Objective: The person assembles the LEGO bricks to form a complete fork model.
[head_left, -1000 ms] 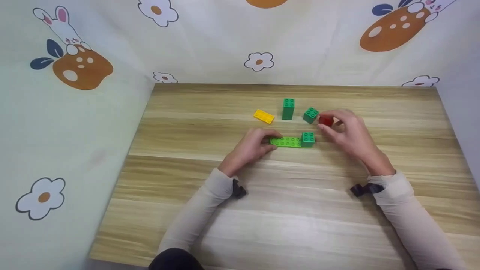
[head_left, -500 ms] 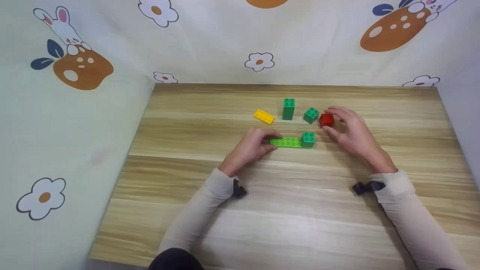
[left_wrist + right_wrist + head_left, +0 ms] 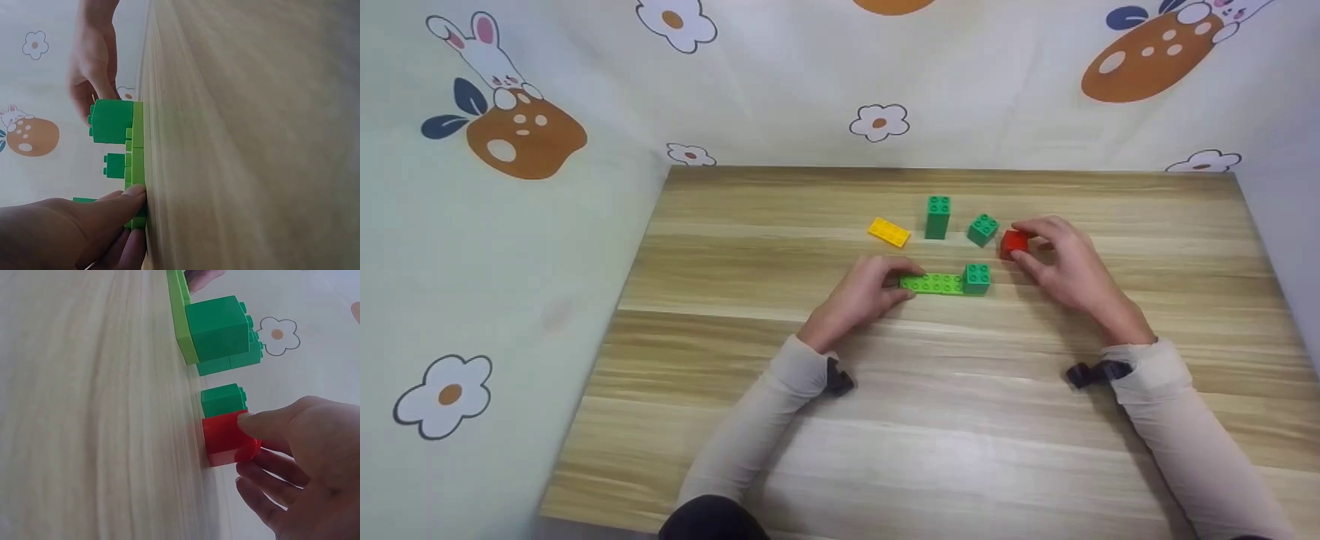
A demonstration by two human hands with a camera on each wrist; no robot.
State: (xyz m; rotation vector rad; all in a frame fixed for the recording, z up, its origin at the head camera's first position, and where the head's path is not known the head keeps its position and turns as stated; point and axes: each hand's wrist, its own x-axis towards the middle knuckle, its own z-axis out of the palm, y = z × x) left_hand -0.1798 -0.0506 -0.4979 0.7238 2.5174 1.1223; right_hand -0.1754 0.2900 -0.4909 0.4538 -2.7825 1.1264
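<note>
1. Left hand: pinching the left end of the lime strip, thumb on near edge, fingers on far edge.
2. Yellow plate: flat, just beyond the left knuckles, untouched. Probably light, stiff plastic; thin, so best taken by its long edges.
3. Lime strip: runs rightward from the left fingertips, flat on the tabletop. Likely light, rigid. Left wrist view shows a seam; if that's two pieces, could part when raised by one end. Hold low on both long edges.
4. Tall green stack: upright, beyond and right of the left fingertips. Likely light, tippy; take lower sides.
5. Green block: on the strip's right end, between both hands' fingertips. Probably held by stud friction; hold opposite walls.
6. Small green block: just left of the right fingertips, turned askew, beside the red block. Should handle the same.
7. Red block: at the right thumb and forefinger. Can't tell if raised. Likely light, hard, slightly slick, not fragile; best hold is flat opposite sides below any studs.
8. Right hand: thumb and forefinger grasping the red block, far-side contact partly hidden; other fingers loosely curled.
</note>
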